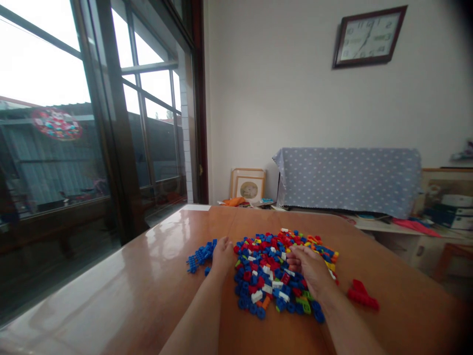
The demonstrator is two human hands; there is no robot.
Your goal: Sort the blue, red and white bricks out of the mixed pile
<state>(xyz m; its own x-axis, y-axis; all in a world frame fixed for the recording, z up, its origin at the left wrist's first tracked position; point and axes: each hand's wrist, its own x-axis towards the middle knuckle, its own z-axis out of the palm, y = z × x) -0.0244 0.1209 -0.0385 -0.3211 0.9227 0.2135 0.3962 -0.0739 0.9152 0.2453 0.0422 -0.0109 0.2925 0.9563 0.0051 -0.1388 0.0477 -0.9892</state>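
A large heap of small plastic building bricks (266,271) in blue, red, white, green, yellow and orange lies in the middle of the table. At its left edge is my left hand (222,254), thumb side up and fingers curled in. What those fingers hold, if anything, is hidden. Just left of that hand lies a cluster of joined blue bricks (201,256), partly behind it. My right hand (306,264) is over the right part of the heap, palm turned inward with its fingers bent toward the thumb. I cannot make out anything between them.
A joined red brick piece (362,296) lies right of the heap on the glossy brown table (148,296). White paper (196,207) lies at the far edge. Beyond are a cloth-covered object (347,180), a framed picture (248,187) and glass windows on the left.
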